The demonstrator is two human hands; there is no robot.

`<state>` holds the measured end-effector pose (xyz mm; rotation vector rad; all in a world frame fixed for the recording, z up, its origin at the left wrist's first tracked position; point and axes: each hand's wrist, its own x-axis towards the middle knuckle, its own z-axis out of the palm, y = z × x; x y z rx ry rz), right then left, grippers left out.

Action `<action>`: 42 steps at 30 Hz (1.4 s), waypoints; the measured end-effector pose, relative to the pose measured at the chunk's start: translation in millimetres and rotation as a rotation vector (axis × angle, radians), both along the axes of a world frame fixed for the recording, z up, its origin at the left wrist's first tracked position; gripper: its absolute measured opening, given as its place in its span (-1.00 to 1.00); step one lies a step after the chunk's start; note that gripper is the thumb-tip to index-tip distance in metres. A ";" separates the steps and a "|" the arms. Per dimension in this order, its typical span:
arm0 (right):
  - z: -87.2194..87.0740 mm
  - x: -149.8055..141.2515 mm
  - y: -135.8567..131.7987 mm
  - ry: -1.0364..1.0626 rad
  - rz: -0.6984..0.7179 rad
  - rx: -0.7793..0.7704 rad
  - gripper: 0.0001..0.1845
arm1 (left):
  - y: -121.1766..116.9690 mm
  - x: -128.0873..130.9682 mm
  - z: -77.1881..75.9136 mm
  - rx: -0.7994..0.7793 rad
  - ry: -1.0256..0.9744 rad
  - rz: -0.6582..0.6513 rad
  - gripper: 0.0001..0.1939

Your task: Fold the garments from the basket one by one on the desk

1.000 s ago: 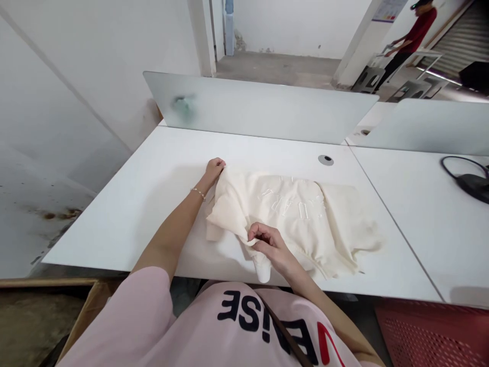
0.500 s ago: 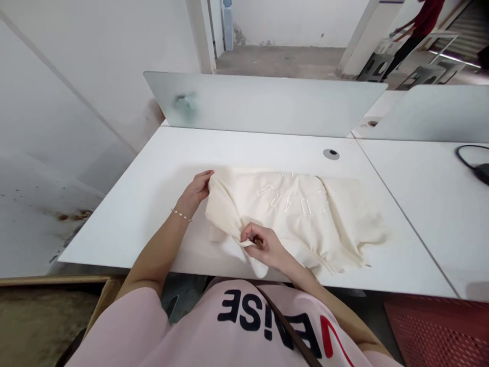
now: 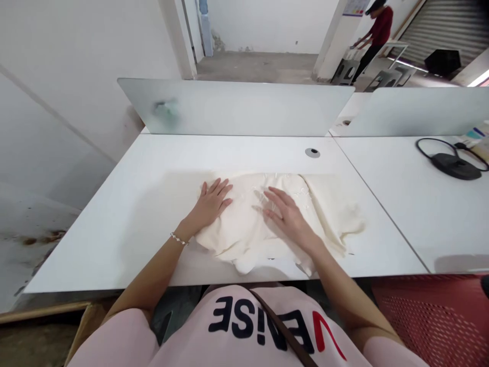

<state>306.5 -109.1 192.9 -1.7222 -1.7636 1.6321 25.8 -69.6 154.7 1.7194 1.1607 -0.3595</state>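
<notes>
A cream-coloured garment [image 3: 244,224], probably a sweatshirt, lies partly folded on the white table [image 3: 160,158]. White outlined lettering on its front is partly covered and blurred. My left hand [image 3: 211,204] rests flat on the garment's left end, fingers spread. Over the middle of the cloth is my right hand [image 3: 287,214], its fingers apart and holding nothing; whether it touches the fabric I cannot tell. A folded section of the garment stretches out to the right, and its near edge is wrinkled.
A frosted divider [image 3: 237,109] runs along the table's back edge. Further right lies a black device with a cable [image 3: 456,165]. A red perforated basket [image 3: 428,316] stands below at right, a cardboard box [image 3: 78,326] at left. Another person [image 3: 376,33] works in the background.
My right hand has let go of the near edge and moved up over the middle. My left hand has gone from holding the corner to lying flat. The view has shifted right.
</notes>
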 end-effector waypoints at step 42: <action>-36.9 241.7 -75.7 -0.622 -0.611 -0.540 -0.32 | -17.1 -22.3 -27.3 -0.031 -0.110 0.425 -0.57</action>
